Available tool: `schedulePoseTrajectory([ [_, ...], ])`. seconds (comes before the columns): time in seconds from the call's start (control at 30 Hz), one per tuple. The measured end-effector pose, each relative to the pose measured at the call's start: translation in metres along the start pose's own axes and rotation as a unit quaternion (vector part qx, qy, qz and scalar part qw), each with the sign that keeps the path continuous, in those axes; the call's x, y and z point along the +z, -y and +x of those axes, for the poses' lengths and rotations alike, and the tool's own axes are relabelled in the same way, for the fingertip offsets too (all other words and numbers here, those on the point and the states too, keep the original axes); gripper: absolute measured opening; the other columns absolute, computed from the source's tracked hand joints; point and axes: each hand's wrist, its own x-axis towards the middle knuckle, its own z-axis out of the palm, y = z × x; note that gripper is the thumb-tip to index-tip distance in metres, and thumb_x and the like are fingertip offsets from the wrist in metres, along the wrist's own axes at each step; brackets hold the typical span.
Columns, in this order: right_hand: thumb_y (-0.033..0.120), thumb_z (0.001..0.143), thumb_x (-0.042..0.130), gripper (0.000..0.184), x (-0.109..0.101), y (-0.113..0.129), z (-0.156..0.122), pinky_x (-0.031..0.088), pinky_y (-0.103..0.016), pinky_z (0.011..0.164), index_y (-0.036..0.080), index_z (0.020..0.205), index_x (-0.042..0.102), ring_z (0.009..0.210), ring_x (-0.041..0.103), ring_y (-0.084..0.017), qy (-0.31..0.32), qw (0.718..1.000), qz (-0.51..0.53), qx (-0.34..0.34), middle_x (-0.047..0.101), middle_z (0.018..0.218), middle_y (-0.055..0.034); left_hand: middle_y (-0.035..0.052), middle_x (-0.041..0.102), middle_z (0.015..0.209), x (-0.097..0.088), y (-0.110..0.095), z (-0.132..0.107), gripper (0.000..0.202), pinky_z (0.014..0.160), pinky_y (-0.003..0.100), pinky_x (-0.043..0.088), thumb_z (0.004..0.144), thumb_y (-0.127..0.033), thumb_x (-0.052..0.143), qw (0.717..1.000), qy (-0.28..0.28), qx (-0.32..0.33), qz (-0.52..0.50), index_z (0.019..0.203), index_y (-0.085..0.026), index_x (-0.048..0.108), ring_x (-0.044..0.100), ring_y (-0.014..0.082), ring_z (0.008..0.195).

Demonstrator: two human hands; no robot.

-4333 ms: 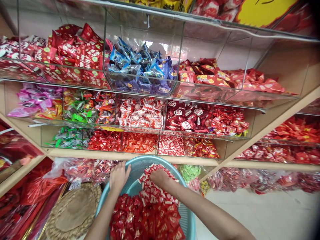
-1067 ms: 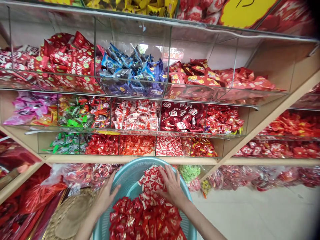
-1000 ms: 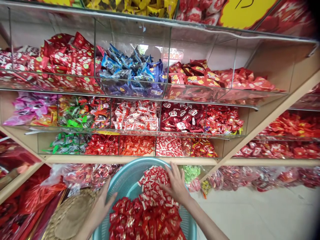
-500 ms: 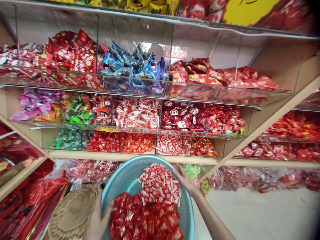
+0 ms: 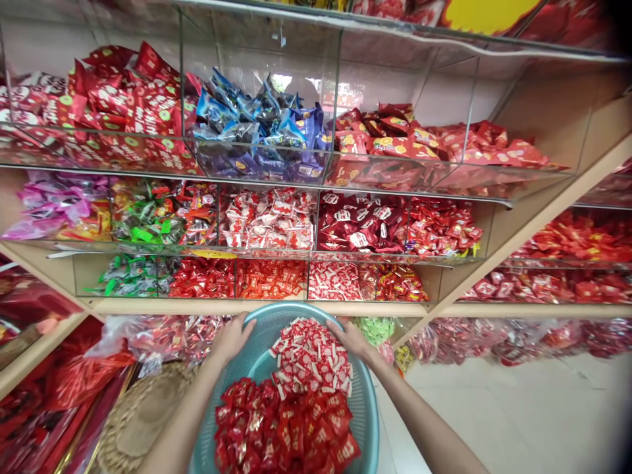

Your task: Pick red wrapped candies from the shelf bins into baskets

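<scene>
A teal plastic basket [image 5: 261, 320] sits low in the middle, below the shelves. It holds a heap of red-and-white sweets [image 5: 311, 352] at the far side and red-wrapped sweets [image 5: 286, 428] nearer me. My left hand [image 5: 232, 337] grips the basket's far-left rim. My right hand [image 5: 351, 337] grips the far-right rim, beside the red-and-white heap. Both hands have fingers curled over the edge.
Clear-fronted shelf bins [image 5: 266, 224] of wrapped sweets in red, blue, green and pink rise ahead. A woven straw mat [image 5: 143, 411] lies left of the basket, with red packets beside it. Bagged sweets [image 5: 162, 336] sit under the lowest shelf. Pale floor [image 5: 518, 421] spreads to the right.
My hands left the sweets and went to the basket's rim, left hand sliding up from the near-left side to the far-left edge, right hand to the far-right edge.
</scene>
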Motion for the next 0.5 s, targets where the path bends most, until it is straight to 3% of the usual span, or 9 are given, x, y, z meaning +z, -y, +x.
schedulePoseTrajectory([
  [0.1, 0.052, 0.087, 0.031, 0.049, 0.001, 0.029, 0.008, 0.043, -0.034, 0.083, 0.017, 0.113, 0.054, 0.097, 0.059, -0.023, -0.114, 0.983, -0.131, -0.054, 0.062, 0.107, -0.0115, 0.0114, 0.068, 0.093, 0.01, -0.009, -0.001, 0.054, 0.072, 0.035, 0.046, 0.086, -0.053, 0.019, 0.998, -0.03, -0.019, 0.056, 0.12, -0.023, 0.05, 0.065, 0.0242, 0.083],
  [0.13, 0.048, 0.088, 0.03, 0.046, 0.003, 0.042, 0.012, 0.043, -0.032, 0.084, 0.018, 0.115, 0.051, 0.099, 0.058, -0.021, -0.122, 0.976, -0.151, -0.095, 0.061, 0.11, -0.0109, 0.0111, 0.068, 0.093, 0.013, -0.009, -0.002, 0.054, 0.071, 0.034, 0.046, 0.087, -0.052, 0.019, 0.997, -0.044, -0.025, 0.064, 0.122, -0.024, 0.048, 0.065, 0.0232, 0.08],
  [0.23, 0.038, 0.091, 0.029, 0.037, 0.012, 0.083, 0.034, 0.042, -0.028, 0.087, 0.021, 0.118, 0.047, 0.103, 0.054, -0.017, -0.068, 0.948, -0.2, -0.236, 0.058, 0.112, -0.0076, 0.0116, 0.067, 0.097, 0.02, -0.008, -0.005, 0.052, 0.067, 0.031, 0.046, 0.088, -0.05, 0.02, 0.996, -0.055, -0.028, 0.071, 0.123, -0.023, 0.046, 0.065, 0.0215, 0.077],
  [0.3, 0.034, 0.09, 0.033, 0.035, 0.022, 0.106, 0.058, 0.042, -0.027, 0.086, 0.022, 0.12, 0.045, 0.103, 0.052, -0.016, -0.041, 0.928, -0.236, -0.286, 0.056, 0.112, -0.0065, 0.0116, 0.066, 0.099, 0.022, -0.007, -0.005, 0.051, 0.066, 0.03, 0.046, 0.088, -0.049, 0.02, 0.996, -0.054, -0.027, 0.073, 0.122, -0.023, 0.047, 0.065, 0.0213, 0.078],
  [0.4, 0.03, 0.085, 0.042, 0.042, 0.037, 0.129, 0.103, 0.039, -0.032, 0.091, 0.021, 0.126, 0.04, 0.112, 0.045, -0.02, -0.042, 0.922, -0.291, -0.253, 0.049, 0.123, -0.0096, 0.0115, 0.063, 0.105, 0.024, -0.005, -0.004, 0.049, 0.065, 0.03, 0.046, 0.089, -0.046, 0.019, 0.994, -0.072, -0.017, 0.078, 0.123, -0.022, 0.046, 0.064, 0.0213, 0.08],
  [0.5, 0.037, 0.078, 0.052, 0.059, 0.047, 0.137, 0.145, 0.032, -0.042, 0.098, 0.02, 0.132, 0.034, 0.123, 0.036, -0.028, -0.014, 0.932, -0.344, -0.115, 0.039, 0.134, -0.0144, 0.0115, 0.062, 0.105, 0.026, -0.002, -0.004, 0.048, 0.065, 0.028, 0.046, 0.089, -0.044, 0.021, 0.994, -0.079, -0.019, 0.078, 0.123, -0.021, 0.046, 0.064, 0.0197, 0.08],
])
